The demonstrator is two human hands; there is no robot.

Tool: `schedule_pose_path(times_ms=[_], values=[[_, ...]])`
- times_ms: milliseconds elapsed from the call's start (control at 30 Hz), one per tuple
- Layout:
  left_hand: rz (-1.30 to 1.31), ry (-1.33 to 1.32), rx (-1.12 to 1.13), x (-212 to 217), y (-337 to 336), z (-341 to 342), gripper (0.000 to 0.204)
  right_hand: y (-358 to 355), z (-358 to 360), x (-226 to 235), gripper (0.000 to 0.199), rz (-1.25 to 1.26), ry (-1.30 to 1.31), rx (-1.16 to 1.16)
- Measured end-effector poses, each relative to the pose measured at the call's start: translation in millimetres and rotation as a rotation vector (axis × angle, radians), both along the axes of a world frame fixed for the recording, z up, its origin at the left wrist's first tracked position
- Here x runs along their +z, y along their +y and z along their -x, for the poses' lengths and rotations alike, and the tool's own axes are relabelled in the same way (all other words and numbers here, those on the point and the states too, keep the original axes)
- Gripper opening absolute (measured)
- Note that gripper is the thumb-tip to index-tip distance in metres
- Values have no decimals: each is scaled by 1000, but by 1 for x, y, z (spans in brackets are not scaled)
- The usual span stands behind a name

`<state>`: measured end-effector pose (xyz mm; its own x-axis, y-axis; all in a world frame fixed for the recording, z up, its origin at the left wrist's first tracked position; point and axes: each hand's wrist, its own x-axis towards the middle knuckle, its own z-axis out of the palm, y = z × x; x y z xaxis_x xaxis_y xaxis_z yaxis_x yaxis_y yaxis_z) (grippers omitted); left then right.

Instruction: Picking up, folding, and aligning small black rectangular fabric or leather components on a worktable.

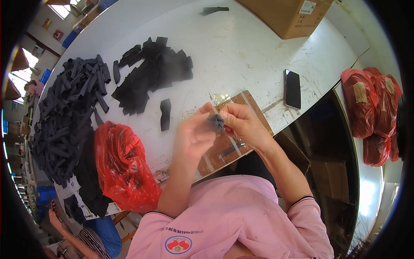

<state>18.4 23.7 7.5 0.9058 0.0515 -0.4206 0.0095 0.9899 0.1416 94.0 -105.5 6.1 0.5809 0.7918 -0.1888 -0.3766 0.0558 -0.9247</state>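
"Where do we have the small, dark grey piece of bunched fabric (216, 123)?"

"Between our hands, above the flat brown wooden board (255, 106). Our right hand (245, 126) is nearer, pinching it between thumb and finger; the fabric lies just left of those fingertips."

"And our left hand (194, 134)?"

"On its left side, blurred, thumb raised. We can't tell whether it grips the fabric or only stands beside it."

"Its long axis?"

"We can't make that out: it's crumpled, and our fingers partly hide it."
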Motion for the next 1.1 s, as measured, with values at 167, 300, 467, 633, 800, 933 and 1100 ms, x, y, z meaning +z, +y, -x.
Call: schedule_pose_path(times_ms=[167, 300, 467, 633, 800, 933, 1100], values=[[488, -93, 37, 11, 6, -11, 24, 7, -8, 18, 24, 78, -114, 0], [380, -119, -44, -24, 3, -4, 22, 1, -7, -6, 24, -17, -14, 8], [-68, -190, -19, -8, -11, 8, 26, -1, -17, -4, 24, 4, -54, 58], [-918, -213, 132, 11, -34, 15, 26, -6, -13, 2, 23, -116, -181, 105], [-501, -170, 151, -31, -18, 14, 22, -4, -5, -19, 23, 90, -171, 32], [103, -13, 59, -22, -3, 0, 19, 1, -8, 0, 23, 219, -271, 50], [-63, -140, 67, -33, -22, 14, 26, -4, -9, -33, 24, -25, 23, 93]])
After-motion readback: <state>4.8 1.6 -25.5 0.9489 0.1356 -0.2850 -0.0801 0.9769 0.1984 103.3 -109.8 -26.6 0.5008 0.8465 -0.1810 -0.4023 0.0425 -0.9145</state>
